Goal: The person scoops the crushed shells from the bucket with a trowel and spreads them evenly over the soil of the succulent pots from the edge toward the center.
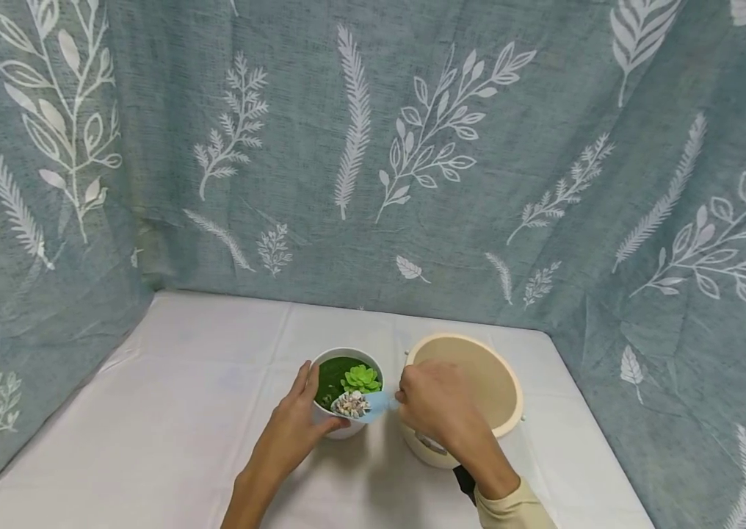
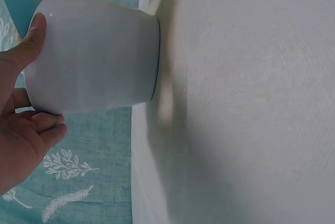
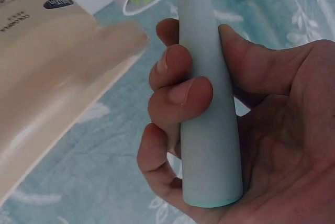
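Observation:
A white flowerpot (image 1: pixel 346 429) stands upright on the table, its top filled with a dark green surface (image 1: pixel 331 373) and a bright green succulent (image 1: pixel 361 378). My left hand (image 1: pixel 288 430) holds it by the rim, thumb on the near side and fingers round the left. In the right hand (image 1: pixel 437 402) is a small light blue trowel (image 1: pixel 378 406), its handle (image 3: pixel 210 130) wrapped by curled fingers in the right wrist view. Mixed pebbles (image 1: pixel 350 404) are heaped on the trowel's blade, which overlaps the near edge of the pot in the head view.
Just right of the pot stands a cream bucket (image 1: pixel 517 400) with a thick rim, partly hidden by the right forearm. A white cloth (image 1: pixel 168 411) covers the table. Teal curtains (image 1: pixel 307 147) with white leaf prints enclose the back and sides.

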Motion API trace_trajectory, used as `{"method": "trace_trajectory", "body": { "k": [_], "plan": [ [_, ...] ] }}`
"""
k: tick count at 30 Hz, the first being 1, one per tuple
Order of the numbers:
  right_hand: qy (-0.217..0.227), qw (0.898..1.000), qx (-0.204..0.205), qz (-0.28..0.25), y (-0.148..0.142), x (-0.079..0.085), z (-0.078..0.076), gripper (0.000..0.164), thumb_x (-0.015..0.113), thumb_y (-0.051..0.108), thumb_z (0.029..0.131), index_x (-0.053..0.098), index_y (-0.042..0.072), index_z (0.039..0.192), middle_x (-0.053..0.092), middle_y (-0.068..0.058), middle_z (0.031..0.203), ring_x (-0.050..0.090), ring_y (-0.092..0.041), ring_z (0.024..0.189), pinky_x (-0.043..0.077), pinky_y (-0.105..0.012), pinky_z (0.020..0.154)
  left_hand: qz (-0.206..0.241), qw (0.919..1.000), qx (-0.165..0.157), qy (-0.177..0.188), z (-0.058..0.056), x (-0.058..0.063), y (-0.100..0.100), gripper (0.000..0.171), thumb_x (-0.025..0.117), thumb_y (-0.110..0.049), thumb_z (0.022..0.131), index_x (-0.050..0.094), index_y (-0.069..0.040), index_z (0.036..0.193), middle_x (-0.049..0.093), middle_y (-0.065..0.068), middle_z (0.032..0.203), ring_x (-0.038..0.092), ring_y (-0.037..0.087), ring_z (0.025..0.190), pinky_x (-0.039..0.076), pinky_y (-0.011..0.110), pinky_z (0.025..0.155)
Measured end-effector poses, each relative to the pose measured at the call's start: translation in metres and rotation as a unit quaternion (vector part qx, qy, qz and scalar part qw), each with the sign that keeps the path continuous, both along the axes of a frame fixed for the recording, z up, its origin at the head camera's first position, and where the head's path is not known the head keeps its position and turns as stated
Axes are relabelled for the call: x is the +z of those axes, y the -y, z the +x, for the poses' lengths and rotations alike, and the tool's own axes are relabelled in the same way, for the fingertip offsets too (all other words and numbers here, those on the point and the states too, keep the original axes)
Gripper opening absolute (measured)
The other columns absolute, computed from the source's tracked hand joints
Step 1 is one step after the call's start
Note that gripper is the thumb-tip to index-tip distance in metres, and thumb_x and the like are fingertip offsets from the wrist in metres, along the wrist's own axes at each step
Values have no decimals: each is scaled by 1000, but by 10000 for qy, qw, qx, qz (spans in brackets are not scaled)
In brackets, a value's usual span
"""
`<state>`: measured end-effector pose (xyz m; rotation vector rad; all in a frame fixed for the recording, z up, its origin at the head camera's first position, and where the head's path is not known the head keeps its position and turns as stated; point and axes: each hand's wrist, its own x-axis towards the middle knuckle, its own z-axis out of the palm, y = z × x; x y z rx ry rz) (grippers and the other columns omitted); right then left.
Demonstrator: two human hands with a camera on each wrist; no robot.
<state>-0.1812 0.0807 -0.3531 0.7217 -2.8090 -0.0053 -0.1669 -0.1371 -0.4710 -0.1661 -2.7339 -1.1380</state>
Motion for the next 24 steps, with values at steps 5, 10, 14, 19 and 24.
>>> {"method": "trace_trajectory", "body": {
  "k": [5, 10, 14, 19, 24],
  "plan": [
    [185, 9994, 103, 273, 8, 7, -7, 35, 71, 12, 84, 49, 17, 57, 41, 4, 55, 33, -13, 52, 31, -32, 45, -118, 9999, 6, -67, 3, -1, -2, 101, 83, -39, 88, 30, 7, 161, 24, 29, 170, 62, 47, 130, 57, 56, 98],
    [850, 9931, -80, 799, 16, 25, -17, 20, 69, 13, 84, 58, 12, 67, 58, -5, 66, 43, -17, 58, 42, -37, 51, -47, 10000, -25, -63, 5, -3, -3, 102, 81, -39, 89, 27, 7, 162, 22, 28, 172, 65, 46, 126, 56, 56, 98],
    [1542, 9822, -293, 1032, 20, 38, -25, 14, 65, 12, 84, 60, 11, 71, 63, -7, 74, 51, -21, 64, 46, -39, 60, -79, 9999, -14, -87, 5, -3, -4, 101, 81, -36, 90, 26, 8, 162, 22, 29, 171, 65, 46, 126, 57, 55, 99],
    [1914, 9744, -428, 1100, 23, 46, -31, 21, 63, 13, 87, 57, 15, 67, 60, -3, 72, 52, -22, 66, 46, -39, 62, -126, 9999, 22, -67, 3, -3, -2, 99, 81, -35, 91, 27, 8, 162, 23, 28, 171, 67, 45, 124, 57, 56, 98],
    [2077, 9713, -449, 1073, 20, 51, -28, 29, 60, 10, 86, 48, 18, 61, 50, 0, 67, 46, -19, 64, 40, -36, 60, -119, 9999, 11, -109, 3, -4, -1, 100, 81, -34, 91, 25, 8, 162, 22, 28, 172, 65, 45, 127, 56, 56, 100]
  ]
}}
